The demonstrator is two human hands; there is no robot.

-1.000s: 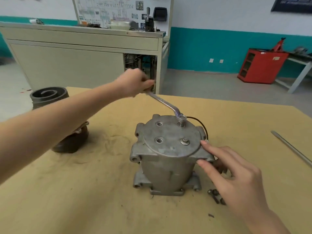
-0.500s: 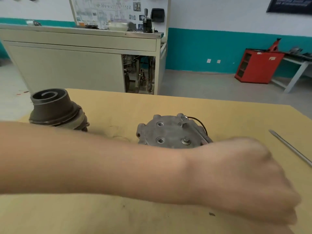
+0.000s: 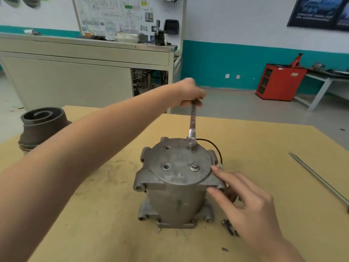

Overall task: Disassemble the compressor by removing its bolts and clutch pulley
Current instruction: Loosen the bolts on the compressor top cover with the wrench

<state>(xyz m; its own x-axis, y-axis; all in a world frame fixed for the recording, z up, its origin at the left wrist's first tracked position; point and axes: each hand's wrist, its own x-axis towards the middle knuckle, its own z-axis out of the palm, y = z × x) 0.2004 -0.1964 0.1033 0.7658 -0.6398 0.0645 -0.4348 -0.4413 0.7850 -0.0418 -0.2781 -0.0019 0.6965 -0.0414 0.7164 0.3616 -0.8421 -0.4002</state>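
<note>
Open surface lies before the compressor; loose bolts and a rod clutter its right side.

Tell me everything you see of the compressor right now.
The compressor is a grey cast-metal cylinder standing upright on the tan table, with lugs at top and base. Its round top cover shows two empty bolt holes at left and two bolts at right: the near bolt seated, the far one inside the ring of the wrench that the left hand grips. A black wire loops off its far right. The right hand touches its right edge with straight fingers.
</note>
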